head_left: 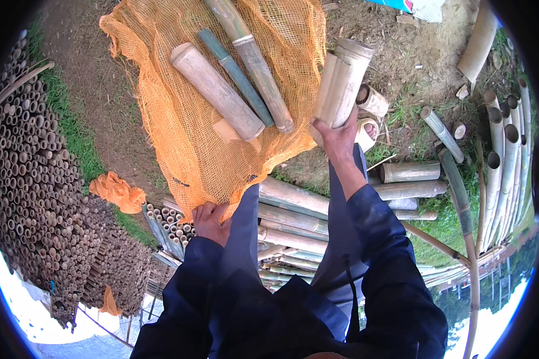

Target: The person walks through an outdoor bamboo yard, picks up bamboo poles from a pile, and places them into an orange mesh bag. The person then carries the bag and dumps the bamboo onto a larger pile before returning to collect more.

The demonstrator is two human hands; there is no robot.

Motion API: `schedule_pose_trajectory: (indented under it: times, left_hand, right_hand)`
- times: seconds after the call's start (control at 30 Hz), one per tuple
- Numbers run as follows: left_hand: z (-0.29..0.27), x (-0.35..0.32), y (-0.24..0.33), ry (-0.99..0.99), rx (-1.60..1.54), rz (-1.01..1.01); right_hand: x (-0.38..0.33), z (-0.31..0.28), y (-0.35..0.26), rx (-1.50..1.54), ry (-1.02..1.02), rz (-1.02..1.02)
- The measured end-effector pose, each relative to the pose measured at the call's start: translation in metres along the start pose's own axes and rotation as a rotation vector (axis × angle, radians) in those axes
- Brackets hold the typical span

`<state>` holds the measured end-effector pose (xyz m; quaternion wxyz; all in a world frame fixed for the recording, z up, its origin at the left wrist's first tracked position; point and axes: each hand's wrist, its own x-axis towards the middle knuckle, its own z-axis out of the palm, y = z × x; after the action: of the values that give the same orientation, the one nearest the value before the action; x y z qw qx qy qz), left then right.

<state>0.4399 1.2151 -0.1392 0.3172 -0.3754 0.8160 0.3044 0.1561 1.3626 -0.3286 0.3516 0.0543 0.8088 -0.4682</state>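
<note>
The right hand [336, 139] grips a pale, ridged bamboo piece [341, 84] while the left hand [211, 220] clutches orange netting [179, 119].

Bare earth and grass [105, 102] carry an orange net sack [179, 125] at centre, cut bamboo tubes [410, 172] right, stacked bamboo [30, 179] left.

The orange sack [191, 137] is coarse open-mesh netting, loosely woven and matt, pinched at its near edge by the left hand [211, 220]. The bamboo sections [233, 78] lying on it are smooth-skinned and dull (one greener than the pale, dry ones), like the pale bamboo piece [341, 81] in the right hand [335, 140]. The sleeves [377, 239] are dark blue matt cloth, and the ground [401, 54] is rough bare earth with patchy grass.
</note>
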Motion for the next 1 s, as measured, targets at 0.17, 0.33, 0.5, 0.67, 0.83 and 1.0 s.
schedule_pose_trajectory:
  times: [0.17,0.33,0.5,0.67,0.83,1.0]
  left_hand:
    - [-0.015,-0.013,-0.022,0.028,0.093,0.039]
    - [-0.021,-0.008,-0.033,0.002,0.179,0.077]
    - [-0.018,0.000,-0.024,-0.051,0.278,0.123]
    - [-0.006,0.008,0.003,-0.106,0.305,0.026]
    - [0.016,0.017,0.033,-0.089,0.368,-0.007]
    - [0.022,0.018,0.053,-0.162,0.454,-0.043]
  right_hand:
    - [-0.033,0.086,-0.009,-0.235,-0.162,0.017]
    - [-0.032,0.083,-0.007,-0.177,-0.153,0.051]
    - [-0.004,-0.046,0.061,0.076,0.459,0.085]
    - [0.074,-0.229,0.154,-0.068,0.869,0.437]
    - [0.169,-0.324,0.206,0.401,0.901,0.823]
    - [0.194,-0.336,0.214,0.579,0.733,0.754]
